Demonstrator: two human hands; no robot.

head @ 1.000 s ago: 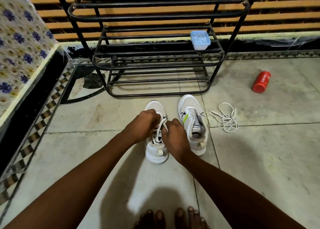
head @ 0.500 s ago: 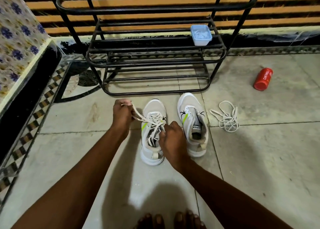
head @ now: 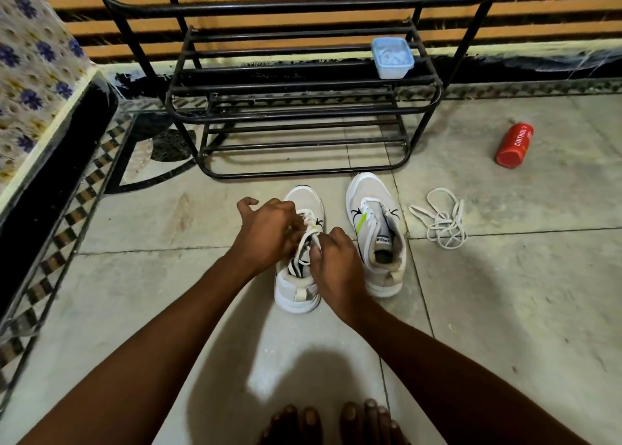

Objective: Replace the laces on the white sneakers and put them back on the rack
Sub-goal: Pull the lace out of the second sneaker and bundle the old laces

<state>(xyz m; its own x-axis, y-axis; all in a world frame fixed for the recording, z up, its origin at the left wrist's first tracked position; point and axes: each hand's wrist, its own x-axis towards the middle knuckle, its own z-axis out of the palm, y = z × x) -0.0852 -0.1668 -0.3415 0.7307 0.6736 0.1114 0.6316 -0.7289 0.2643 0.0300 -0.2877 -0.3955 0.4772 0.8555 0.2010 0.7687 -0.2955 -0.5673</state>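
Two white sneakers stand on the tiled floor in front of the black metal shoe rack (head: 303, 108). Over the left sneaker (head: 299, 293), my left hand (head: 269, 232) and my right hand (head: 336, 263) both pinch its white lace (head: 309, 222) above the tongue. The hands hide most of the lacing. The right sneaker (head: 373, 222) stands beside it with no lace in it, its tongue loose. A loose white lace (head: 441, 222) lies in a tangle on the floor to the right of that shoe.
A pale blue lidded box (head: 392, 57) sits on a rack shelf. A red bottle (head: 514, 145) lies on the floor at the right. A patterned cloth-covered ledge (head: 37, 84) runs along the left. My bare toes (head: 333, 421) show at the bottom edge.
My left hand, which had pulled the lace out to the left half a second ago, has come back over the left sneaker beside my right hand.
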